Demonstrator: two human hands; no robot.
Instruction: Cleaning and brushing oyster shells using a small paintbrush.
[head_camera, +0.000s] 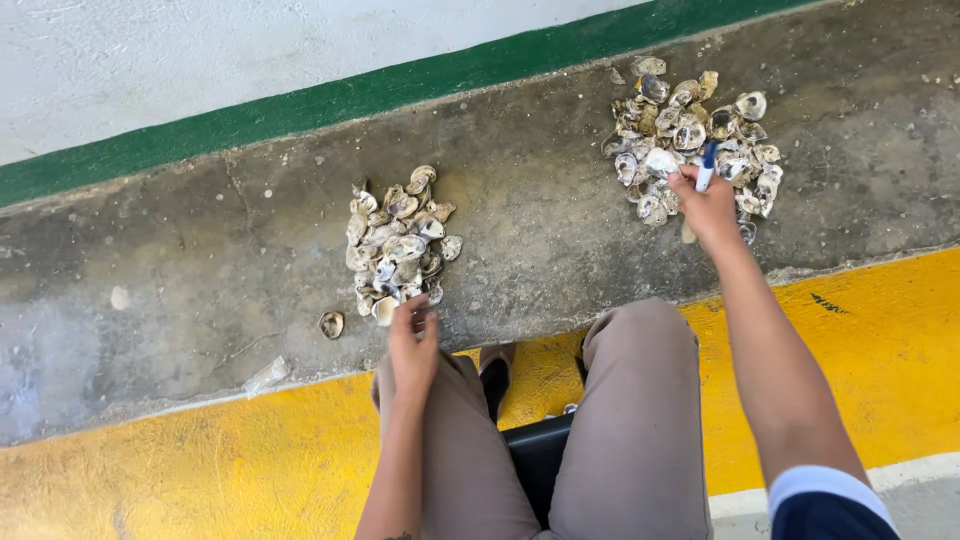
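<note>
1. Farthest out from the left hand, toward its outer side, a flattened clear scrap lies on the concrete ledge, and closer in a single stray shell sits apart from the rest.
2. The left hand reaches to the near edge of the left shell pile; its fingertips touch or nearly touch the closest shell (motion blur hides the fingers, so I cannot tell whether they are spread or pinching one).
3. Judged from that reach, the pick goes best by taking one shell from the pile's near rim, not from the middle, so the loose heap above it is not dragged along.
4. Between the hands are the person's knees in tan trousers, and below them a dark seat.
5. The right hand is closed around a blue-capped marker, tip end up, and rests on the near edge of the right shell pile, touching its shells.
6. A firm grip low on the marker would keep it steady if a shell is to be marked (a judgement only).
7. The ledge is rough, stained grey concrete with cracks and grit; beyond the hands runs a green painted band under a white wall, and nearer than the hands the kerb is painted yellow.
</note>
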